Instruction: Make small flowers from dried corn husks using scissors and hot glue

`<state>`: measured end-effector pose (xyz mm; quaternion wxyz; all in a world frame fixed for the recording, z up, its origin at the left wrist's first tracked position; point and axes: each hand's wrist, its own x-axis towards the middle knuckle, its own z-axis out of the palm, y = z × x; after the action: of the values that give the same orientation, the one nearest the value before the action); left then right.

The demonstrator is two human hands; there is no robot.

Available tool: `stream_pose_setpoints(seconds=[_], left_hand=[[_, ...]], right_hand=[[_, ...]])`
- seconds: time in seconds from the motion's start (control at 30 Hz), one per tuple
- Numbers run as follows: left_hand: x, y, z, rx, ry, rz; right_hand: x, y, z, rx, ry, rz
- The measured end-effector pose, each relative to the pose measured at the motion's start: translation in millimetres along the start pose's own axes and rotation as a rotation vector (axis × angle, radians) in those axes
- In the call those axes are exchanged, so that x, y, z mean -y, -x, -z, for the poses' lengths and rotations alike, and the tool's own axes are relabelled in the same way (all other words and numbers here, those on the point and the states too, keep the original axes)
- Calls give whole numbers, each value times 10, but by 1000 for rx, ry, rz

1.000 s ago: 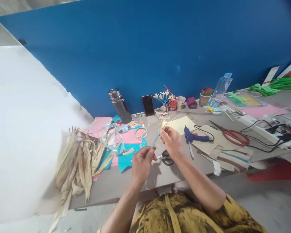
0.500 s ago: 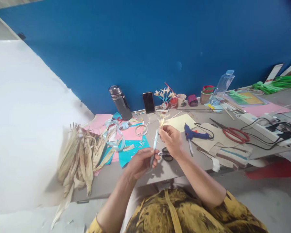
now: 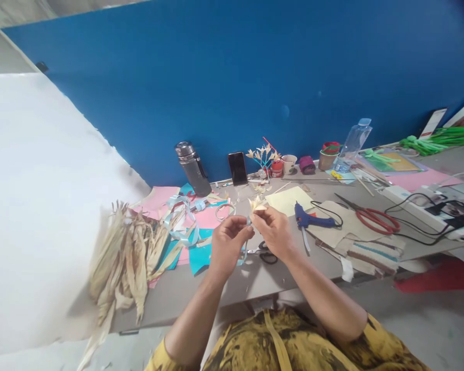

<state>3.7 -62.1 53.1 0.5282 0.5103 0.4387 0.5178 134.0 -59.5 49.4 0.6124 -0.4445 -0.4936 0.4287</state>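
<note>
My right hand (image 3: 272, 232) pinches the base of a small pale husk flower (image 3: 257, 203) above the table. Close beside it, my left hand (image 3: 229, 245) grips a light blue ribbon (image 3: 245, 252) just under the flower, and the strip hangs down from the fingers. The fingertips of both hands nearly meet. Small black-handled scissors (image 3: 268, 256) lie on the table below the right hand. Behind the hands, more husk flowers on blue stems (image 3: 263, 154) stand upright near the wall.
Dried husks (image 3: 129, 263) hang over the table's left edge beside a loose ribbon coil (image 3: 181, 221). At the back stand a flask (image 3: 193, 170) and a phone (image 3: 237, 168). A blue glue gun (image 3: 313, 219), red-handled scissors (image 3: 375, 219) and a power strip (image 3: 421, 208) lie right.
My left hand has moved up along the ribbon to just below the flower, beside my right hand. The whole view has shifted slightly.
</note>
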Motion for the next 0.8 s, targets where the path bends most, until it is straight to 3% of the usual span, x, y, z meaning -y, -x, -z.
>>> stream_pose_setpoints(seconds=[0.27, 0.43, 0.53, 0.63, 0.8], left_hand=[[-22, -23, 25, 56, 193, 150], [-32, -36, 57, 179, 384, 285], [-44, -29, 72, 217, 381, 306], [-39, -15, 58, 190, 340, 267], [-13, -26, 12, 29, 343, 209]], right_hand=[[46, -8, 72, 28, 102, 91], [131, 9, 79, 98, -21, -3], [126, 2, 81, 125, -73, -54], [48, -19, 85, 124, -94, -75], [-55, 1, 66, 162, -108, -70]])
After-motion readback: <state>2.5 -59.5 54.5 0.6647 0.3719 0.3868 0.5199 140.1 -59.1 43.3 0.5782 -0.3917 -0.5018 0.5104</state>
